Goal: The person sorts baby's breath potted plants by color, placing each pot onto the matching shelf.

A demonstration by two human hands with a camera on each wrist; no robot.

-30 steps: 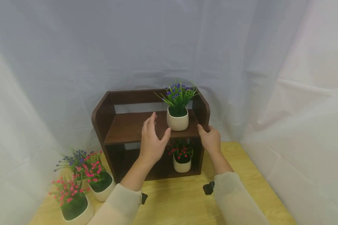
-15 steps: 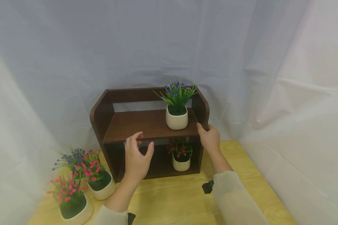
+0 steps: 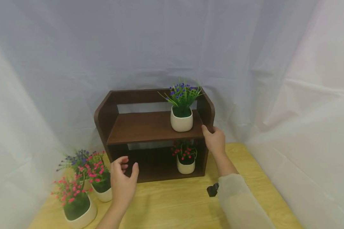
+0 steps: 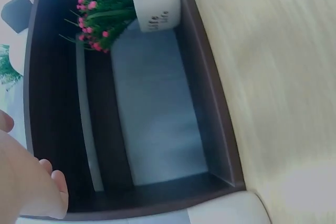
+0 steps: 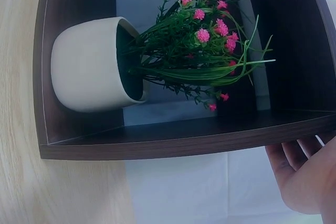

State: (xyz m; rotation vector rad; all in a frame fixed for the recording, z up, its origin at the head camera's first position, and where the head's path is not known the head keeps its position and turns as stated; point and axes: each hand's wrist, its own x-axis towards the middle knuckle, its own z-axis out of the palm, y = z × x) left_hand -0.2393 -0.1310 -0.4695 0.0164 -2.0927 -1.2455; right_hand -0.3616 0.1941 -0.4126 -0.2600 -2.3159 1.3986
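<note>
The dark brown shelf (image 3: 140,127) stands upright on the yellow bench (image 3: 166,203); the right hand (image 3: 217,143) holds its right side panel at the front edge, about level with the upper board, with the thumb on the inner side and the fingers bent round the outer side, so only the panel is between them; the left hand (image 3: 123,186) is in front of the lower left corner of the shelf, its fingers loosely bent and the thumb well apart, and there is nothing in this gap; whether this hand touches the shelf edge, I cannot tell.

On the upper board of the shelf, towards its right panel and a little inside the front edge, stands the blue-flowered pot (image 3: 182,122); from it the board runs open to the left panel; below, in the right part of the lower compartment, stands the red-flowered pot (image 3: 185,165), with a wide space to its left.

Left of the shelf, the front pink pot (image 3: 80,213), the second pink pot (image 3: 102,194) and a purple-flowered plant (image 3: 77,159) stand close together; the left hand partly covers the second one.
</note>
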